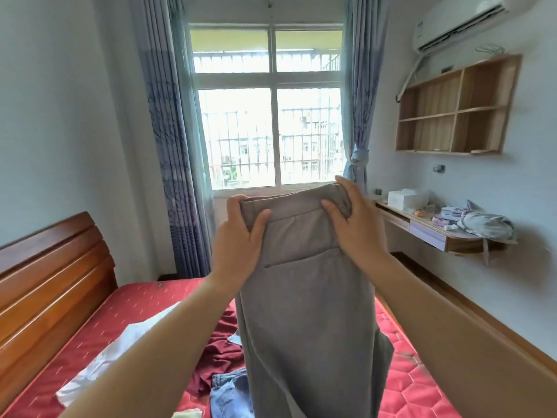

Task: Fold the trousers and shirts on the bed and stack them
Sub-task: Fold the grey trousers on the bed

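Grey trousers (304, 312) hang in the air in front of me, waistband up, legs dropping toward the bed. My left hand (238, 239) grips the left end of the waistband. My right hand (352, 218) grips the right end, thumb on the front. Below lies the red quilted bed (144, 300). On it are a white garment (120, 351) at the left, a dark red garment (220, 354) in the middle and blue jeans (230, 393) near the bottom edge, all unfolded and partly hidden by my arms and the trousers.
A wooden headboard (51, 279) runs along the bed's left side. A wall-mounted desk (437, 233) at the right holds a white box and bundled cloth. Open wooden shelves (455, 107) hang above it. A window with blue curtains (268, 116) fills the far wall.
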